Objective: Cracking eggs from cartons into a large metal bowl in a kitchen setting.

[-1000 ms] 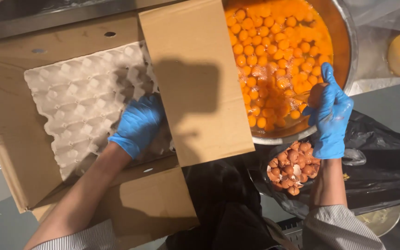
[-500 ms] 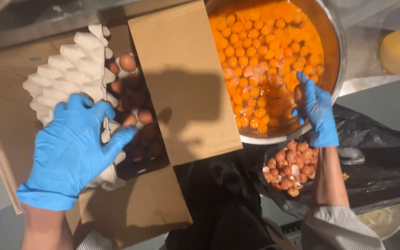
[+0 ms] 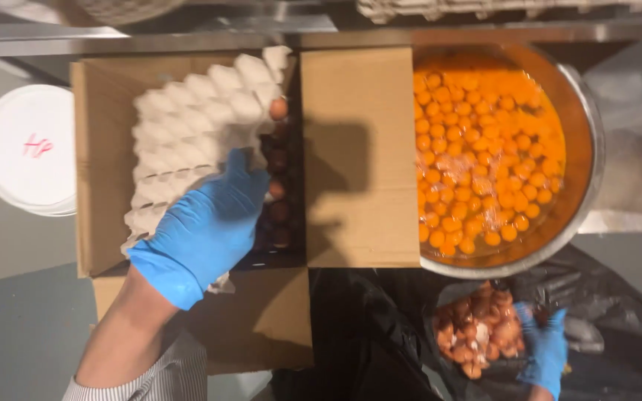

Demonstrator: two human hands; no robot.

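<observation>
My left hand (image 3: 206, 226), in a blue glove, grips the edge of a pale pulp egg tray (image 3: 187, 126) and holds it tilted up over an open cardboard box (image 3: 98, 186). Brown eggs (image 3: 278, 171) show in the dark gap under the raised tray. My right hand (image 3: 545, 349), also gloved in blue, is low at the right, at a black bag (image 3: 380, 334) beside a heap of broken brown eggshells (image 3: 477, 330). Whether it holds a shell is hidden. A large metal bowl (image 3: 585, 141) of orange yolks (image 3: 484, 148) stands at the upper right.
One box flap (image 3: 358, 156) lies flat between the eggs and the bowl. A white round lid (image 3: 27, 148) sits at the left. More pulp trays (image 3: 447, 7) rest on a metal shelf at the top. Grey floor shows at the lower left.
My left hand has lifted the pulp tray further off the eggs. My right hand has dropped from the bowl's rim down to the eggshells in the black bag.
</observation>
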